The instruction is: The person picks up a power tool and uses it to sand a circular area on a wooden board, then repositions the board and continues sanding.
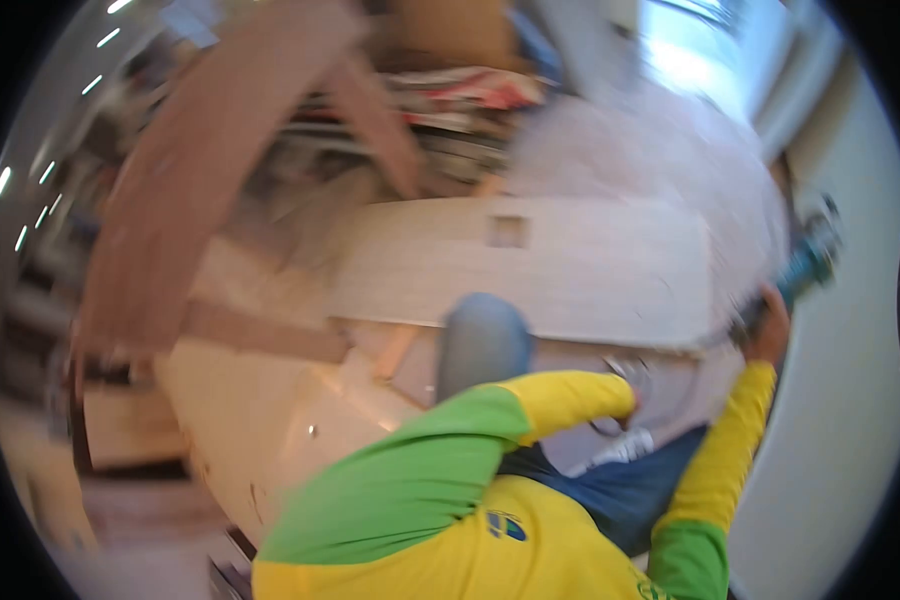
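Right hand [770,325] wraps around the near, darker end of a teal power tool [808,268] in the head view, fingers curled about it. The tool is out at the right, beyond the end of the pale board [590,265] and near the smooth pale panel [850,350]. Left hand [637,390] is low, by the near edge of the board; whether its fingers are spread or pinching something I cannot tell.

To handle the tool well, I would judge that a full, firm wrap matters most — fingers clear of the far end, wrist straight, and the tool held off the panel. Steady footing would help too, with one bent knee [485,345] right at the board's edge.

As for looks, the tool has a teal body with a greyish, metallic-looking far end — perhaps a grinder, though motion blur makes that uncertain. The board is flat and light, with a square mark or cut-out [507,231] near its far edge.
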`<action>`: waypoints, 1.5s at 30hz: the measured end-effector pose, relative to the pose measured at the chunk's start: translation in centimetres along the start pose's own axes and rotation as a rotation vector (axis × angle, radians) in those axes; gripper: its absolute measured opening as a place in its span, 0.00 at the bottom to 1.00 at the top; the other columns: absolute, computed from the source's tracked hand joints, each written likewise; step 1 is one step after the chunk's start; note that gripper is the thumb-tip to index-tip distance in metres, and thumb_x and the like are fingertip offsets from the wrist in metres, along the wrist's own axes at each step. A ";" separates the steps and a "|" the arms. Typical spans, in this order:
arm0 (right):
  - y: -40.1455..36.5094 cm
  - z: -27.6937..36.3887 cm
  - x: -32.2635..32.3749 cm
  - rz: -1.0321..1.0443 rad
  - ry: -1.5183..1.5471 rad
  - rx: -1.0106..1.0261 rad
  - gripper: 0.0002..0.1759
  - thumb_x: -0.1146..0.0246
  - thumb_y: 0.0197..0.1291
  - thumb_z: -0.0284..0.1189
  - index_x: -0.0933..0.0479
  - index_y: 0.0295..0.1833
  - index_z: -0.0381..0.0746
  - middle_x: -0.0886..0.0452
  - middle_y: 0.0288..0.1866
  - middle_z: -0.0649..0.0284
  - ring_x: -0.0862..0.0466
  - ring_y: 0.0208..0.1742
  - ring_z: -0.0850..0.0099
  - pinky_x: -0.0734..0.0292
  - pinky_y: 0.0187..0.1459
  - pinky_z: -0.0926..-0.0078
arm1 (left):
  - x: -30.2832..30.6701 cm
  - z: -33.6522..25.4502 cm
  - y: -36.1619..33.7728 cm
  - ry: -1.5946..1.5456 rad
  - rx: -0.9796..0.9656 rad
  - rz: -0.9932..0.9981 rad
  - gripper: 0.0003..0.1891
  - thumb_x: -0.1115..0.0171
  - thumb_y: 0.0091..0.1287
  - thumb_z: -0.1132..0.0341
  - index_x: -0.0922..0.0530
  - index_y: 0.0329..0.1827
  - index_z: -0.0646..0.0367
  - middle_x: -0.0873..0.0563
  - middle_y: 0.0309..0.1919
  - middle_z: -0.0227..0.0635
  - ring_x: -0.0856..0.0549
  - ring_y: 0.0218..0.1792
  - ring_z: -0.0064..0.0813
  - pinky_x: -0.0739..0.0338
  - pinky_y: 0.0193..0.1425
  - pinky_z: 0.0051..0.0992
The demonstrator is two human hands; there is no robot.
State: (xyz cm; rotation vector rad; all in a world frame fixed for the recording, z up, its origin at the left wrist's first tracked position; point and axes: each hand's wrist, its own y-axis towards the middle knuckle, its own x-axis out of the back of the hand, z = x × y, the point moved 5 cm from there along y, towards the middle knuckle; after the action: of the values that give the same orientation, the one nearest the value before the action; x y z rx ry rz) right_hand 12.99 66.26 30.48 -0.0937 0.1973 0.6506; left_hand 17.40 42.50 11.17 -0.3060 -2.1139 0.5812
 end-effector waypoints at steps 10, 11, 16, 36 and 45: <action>-3.5 6.3 0.8 -0.069 -0.096 0.174 0.18 0.32 0.54 0.28 0.25 0.48 0.33 0.21 0.38 0.61 0.19 0.35 0.70 0.21 0.41 0.72 | 7.7 0.9 -8.2 -0.280 0.364 -0.499 0.17 0.31 0.53 0.53 0.11 0.39 0.56 0.11 0.43 0.46 0.12 0.47 0.47 0.19 0.53 0.41; -3.9 6.5 0.7 -0.057 -0.158 0.175 0.18 0.32 0.53 0.29 0.25 0.48 0.33 0.20 0.38 0.61 0.19 0.36 0.70 0.22 0.42 0.72 | 8.5 0.6 -8.9 -0.422 0.335 -0.596 0.18 0.32 0.53 0.54 0.12 0.40 0.57 0.11 0.44 0.47 0.13 0.47 0.48 0.19 0.53 0.41; -6.9 6.6 -1.1 0.029 -0.420 0.244 0.25 0.33 0.52 0.30 0.26 0.54 0.29 0.20 0.44 0.54 0.19 0.39 0.64 0.21 0.47 0.69 | 11.7 -0.3 -11.2 -0.747 0.238 -0.941 0.21 0.31 0.54 0.50 0.14 0.42 0.58 0.11 0.42 0.48 0.13 0.46 0.48 0.19 0.54 0.40; -5.9 -11.3 2.1 0.266 -1.452 -0.099 0.26 0.39 0.60 0.49 0.21 0.52 0.38 0.17 0.48 0.39 0.18 0.53 0.41 0.22 0.53 0.49 | 8.8 1.7 8.3 -1.481 0.422 -0.570 0.50 0.33 0.53 0.30 0.21 0.56 0.77 0.17 0.55 0.63 0.16 0.59 0.52 0.24 0.64 0.37; -3.7 -17.8 1.4 0.397 -1.457 -0.195 0.26 0.44 0.65 0.49 0.25 0.55 0.39 0.17 0.50 0.39 0.19 0.54 0.39 0.25 0.54 0.48 | 6.0 4.5 9.6 -1.600 0.743 -0.644 0.48 0.36 0.58 0.32 0.23 0.59 0.76 0.20 0.59 0.65 0.21 0.64 0.56 0.29 0.68 0.38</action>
State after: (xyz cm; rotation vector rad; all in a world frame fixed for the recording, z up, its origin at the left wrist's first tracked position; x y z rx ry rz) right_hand 13.66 61.53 12.90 0.2496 -1.2811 0.9840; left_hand 10.27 51.98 8.27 1.7172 -2.8311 1.3669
